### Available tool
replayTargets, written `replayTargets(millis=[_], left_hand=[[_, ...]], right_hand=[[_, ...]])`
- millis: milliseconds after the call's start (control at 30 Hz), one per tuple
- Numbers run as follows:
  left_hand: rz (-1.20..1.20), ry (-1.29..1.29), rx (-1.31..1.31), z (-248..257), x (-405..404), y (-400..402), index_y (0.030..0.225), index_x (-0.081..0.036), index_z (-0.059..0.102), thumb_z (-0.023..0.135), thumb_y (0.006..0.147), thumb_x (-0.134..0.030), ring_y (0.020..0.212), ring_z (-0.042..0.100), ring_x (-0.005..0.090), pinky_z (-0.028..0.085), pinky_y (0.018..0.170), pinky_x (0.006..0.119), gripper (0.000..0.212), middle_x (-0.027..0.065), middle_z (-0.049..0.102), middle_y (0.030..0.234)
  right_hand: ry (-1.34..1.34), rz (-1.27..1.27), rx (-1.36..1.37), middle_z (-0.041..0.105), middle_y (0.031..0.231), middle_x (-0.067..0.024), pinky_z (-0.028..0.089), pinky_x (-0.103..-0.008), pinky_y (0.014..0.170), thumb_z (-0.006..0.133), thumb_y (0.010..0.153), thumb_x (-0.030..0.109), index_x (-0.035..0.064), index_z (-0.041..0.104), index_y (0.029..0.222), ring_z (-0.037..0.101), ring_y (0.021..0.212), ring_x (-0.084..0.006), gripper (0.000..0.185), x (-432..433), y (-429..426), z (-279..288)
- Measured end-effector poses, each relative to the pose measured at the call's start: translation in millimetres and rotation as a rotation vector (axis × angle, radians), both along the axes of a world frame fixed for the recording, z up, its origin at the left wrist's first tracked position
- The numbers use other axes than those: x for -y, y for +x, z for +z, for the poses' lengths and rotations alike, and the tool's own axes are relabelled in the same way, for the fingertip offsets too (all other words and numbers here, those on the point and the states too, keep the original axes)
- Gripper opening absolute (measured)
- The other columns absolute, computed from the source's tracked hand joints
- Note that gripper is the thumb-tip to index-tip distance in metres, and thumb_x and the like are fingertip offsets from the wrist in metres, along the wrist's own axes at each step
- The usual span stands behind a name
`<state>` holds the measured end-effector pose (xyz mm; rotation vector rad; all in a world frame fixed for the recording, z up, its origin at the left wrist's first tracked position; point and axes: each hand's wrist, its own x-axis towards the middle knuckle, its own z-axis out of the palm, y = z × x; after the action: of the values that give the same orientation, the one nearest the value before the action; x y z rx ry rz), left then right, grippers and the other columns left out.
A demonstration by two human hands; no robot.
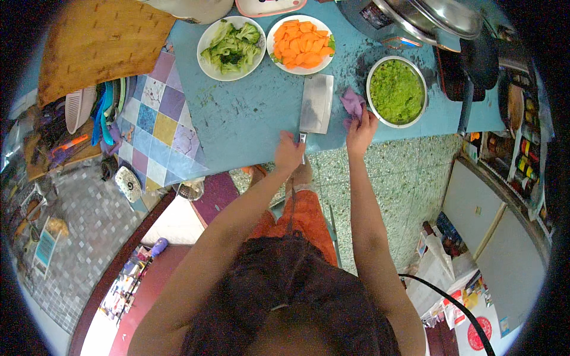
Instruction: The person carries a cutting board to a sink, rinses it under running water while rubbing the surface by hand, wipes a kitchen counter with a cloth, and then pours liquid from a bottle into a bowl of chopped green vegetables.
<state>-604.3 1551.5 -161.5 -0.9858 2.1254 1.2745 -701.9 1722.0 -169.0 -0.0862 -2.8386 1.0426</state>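
A broad-bladed cleaver (316, 104) lies on the blue work surface (249, 120), its handle pointing towards me. My left hand (289, 152) has its fingers curled at the handle, which partly shows beside them. In my right hand (361, 133) is a crumpled purple cloth (352, 102), pressed against the surface to the right of the blade. Just right of that hand stands a round metal bowl (368, 95) of finely chopped green vegetable (396, 91). Beyond the blade are a white plate (270, 38) of sliced carrot (303, 44) and another plate (200, 46) of broccoli florets (231, 49).
A large metal pot with a lid (449, 18) stands at the back right, near a dark pan (478, 62). At the left are a wooden board (102, 40), a checkered tile-pattern covering (156, 115) and a white basket (80, 109). Dark wet scraps dot the surface around the cloth.
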Motion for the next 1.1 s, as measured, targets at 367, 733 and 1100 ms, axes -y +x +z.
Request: replayTargets(millis=[367,733,1100], left_hand=[[-0.285,-0.365,-0.238,-1,16,13,0.101,-0.001,0.042,0.063,0.071,-0.021,0.084,0.053,0.0373,0.044,0.070,0.043,0.042,0.0198,0.053,0.092],[-0.352,-0.082,-0.252,66,195,84,0.095,0.000,0.048,0.054,0.079,-0.023,0.071,0.057,0.0376,0.042,0.060,0.040,0.029,0.0227,0.056,0.075],[-0.342,0.071,-0.378,95,102,-5,0.092,0.000,0.048,0.055,0.080,-0.029,0.069,0.055,0.0370,0.042,0.060,0.039,0.032,0.0206,0.055,0.075]], right_hand=[[0.209,-0.016,-0.011,0.047,0.104,-0.0186,0.034,-0.0421,0.087,0.055,0.068,0.004,-0.0002,0.046,0.118,0.042,0.099,-0.0340,0.050,66,26,-18],[0.267,-0.212,-0.184,0.049,0.097,-0.0211,0.038,-0.0415,0.078,0.055,0.073,0.010,-0.0006,0.048,0.114,0.045,0.091,-0.0346,0.043,53,-5,-33],[-0.533,-0.100,0.057,0.044,0.116,-0.0150,0.034,-0.0365,0.091,0.052,0.080,0.019,0.0059,0.038,0.126,0.043,0.106,-0.0251,0.050,173,96,-77]])
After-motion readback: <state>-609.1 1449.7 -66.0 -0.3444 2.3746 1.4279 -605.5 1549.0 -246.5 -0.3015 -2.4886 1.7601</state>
